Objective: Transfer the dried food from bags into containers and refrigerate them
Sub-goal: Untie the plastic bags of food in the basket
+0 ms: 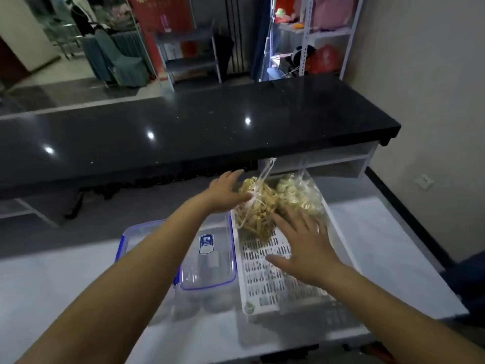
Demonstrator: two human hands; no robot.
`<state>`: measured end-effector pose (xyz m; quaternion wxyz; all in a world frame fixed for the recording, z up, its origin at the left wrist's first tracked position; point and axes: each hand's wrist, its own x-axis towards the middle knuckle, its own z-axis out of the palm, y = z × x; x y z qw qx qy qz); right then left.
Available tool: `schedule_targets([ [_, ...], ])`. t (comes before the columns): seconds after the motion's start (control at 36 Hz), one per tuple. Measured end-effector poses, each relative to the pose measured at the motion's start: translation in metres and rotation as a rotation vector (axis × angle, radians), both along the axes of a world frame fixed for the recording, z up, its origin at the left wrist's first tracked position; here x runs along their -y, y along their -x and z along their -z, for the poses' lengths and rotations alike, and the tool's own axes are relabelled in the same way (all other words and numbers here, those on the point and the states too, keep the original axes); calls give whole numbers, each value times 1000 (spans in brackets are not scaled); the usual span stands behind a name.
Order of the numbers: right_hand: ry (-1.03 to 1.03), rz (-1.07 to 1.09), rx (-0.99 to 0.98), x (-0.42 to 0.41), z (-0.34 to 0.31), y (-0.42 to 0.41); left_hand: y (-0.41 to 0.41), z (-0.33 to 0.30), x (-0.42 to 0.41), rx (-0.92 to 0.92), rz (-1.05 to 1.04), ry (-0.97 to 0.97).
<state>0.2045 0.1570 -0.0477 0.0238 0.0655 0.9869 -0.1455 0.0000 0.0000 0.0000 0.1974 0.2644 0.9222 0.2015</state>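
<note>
Your hands meet 2 bags in the white tray (265,282).
Your left hand (225,191), fingers straight, touches the strip-filled bag (258,206); your right hand (305,244) hovers spread beside the paler bag (298,194), near the clear container (210,253).

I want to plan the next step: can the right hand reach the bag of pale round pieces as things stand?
Probably yes. The right hand hovers open just before the bag of pale round pieces, and nothing lies between them in the white slotted tray.

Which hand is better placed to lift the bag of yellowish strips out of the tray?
Left, likely. The left hand already touches the strip bag at its tied neck, a natural hold. The right hand hovers flat and open over the white slotted tray, nearer the paler bag.
</note>
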Motion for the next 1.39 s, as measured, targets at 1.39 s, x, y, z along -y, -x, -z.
schedule_targets([
  [1.39,1622,782,413,-43,-68,-59,-145,17,-12,836,-338,-507],
])
